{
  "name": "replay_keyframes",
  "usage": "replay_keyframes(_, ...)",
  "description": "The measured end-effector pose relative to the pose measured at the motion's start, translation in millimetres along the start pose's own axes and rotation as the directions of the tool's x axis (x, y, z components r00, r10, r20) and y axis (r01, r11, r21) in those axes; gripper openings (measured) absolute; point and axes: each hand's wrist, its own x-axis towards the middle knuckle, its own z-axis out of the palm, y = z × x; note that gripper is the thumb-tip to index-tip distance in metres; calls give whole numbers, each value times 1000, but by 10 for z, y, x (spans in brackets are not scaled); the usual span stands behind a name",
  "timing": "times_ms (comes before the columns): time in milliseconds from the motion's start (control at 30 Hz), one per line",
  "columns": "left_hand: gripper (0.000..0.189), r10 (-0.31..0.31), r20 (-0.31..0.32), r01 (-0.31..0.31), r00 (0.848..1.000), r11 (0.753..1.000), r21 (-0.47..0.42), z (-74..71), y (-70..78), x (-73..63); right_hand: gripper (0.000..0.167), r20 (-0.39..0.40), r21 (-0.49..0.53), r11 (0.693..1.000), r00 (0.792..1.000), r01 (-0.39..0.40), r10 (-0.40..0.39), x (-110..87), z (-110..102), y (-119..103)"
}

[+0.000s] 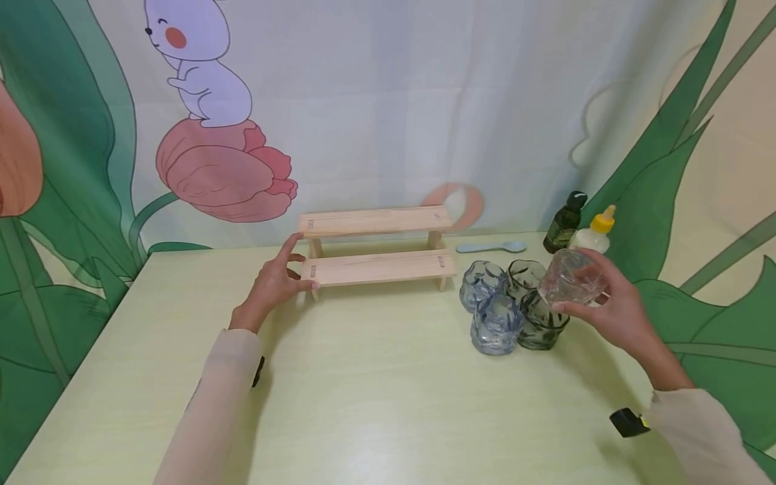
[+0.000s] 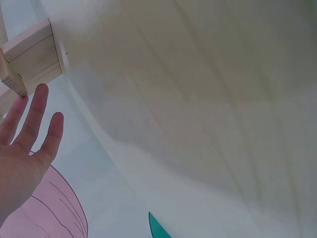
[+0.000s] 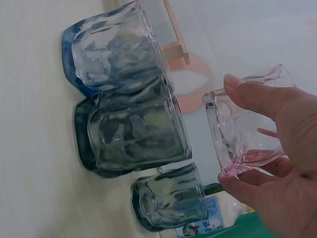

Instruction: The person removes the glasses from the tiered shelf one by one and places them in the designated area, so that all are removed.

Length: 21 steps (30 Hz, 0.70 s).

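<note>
My left hand (image 1: 275, 279) touches the left end of a two-step wooden stand (image 1: 382, 266), thumb at the lower board's front corner and index finger by the upper board. In the left wrist view, the visible fingers (image 2: 34, 116) are spread and fairly straight beside the stand's wooden corner (image 2: 37, 54). My right hand (image 1: 612, 303) grips a clear, faintly pink glass cup (image 1: 572, 277), tilted above the other cups. Below it stand two blue glass cups (image 1: 497, 325) and two smoky grey glass cups (image 1: 543, 322), clustered together.
A pale blue spoon (image 1: 491, 247) lies behind the cups, near the curtain. At the back right stand a dark bottle (image 1: 564, 222) and a white bottle with a yellow tip (image 1: 593, 232). A printed curtain (image 1: 376, 121) hangs behind the light table (image 1: 376, 397).
</note>
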Motion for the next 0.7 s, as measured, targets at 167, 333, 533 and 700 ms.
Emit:
replay_keyframes(167, 108, -4, 2, 4, 1000, 1000, 5, 0, 0, 6, 92, -26, -23, 999, 999, -26, 25, -94, -67, 74)
replay_keyframes(333, 108, -4, -1, 4, 1000, 1000, 12, -7, 3, 3, 95, -28, -37, 997, 997, -71, 70, -191, -133, 155)
replay_keyframes(533, 108, -1, 5, 1, 1000, 1000, 12, -9, 12, 0, 95, -40, -56, 993, 994, -105, 103, -267, -168, 266)
replay_keyframes(700, 108, -2, 2, 2, 1000, 1000, 9, -13, 22, -9, 97, -48, -63, 991, 992, -120, 117, -309, -158, 360)
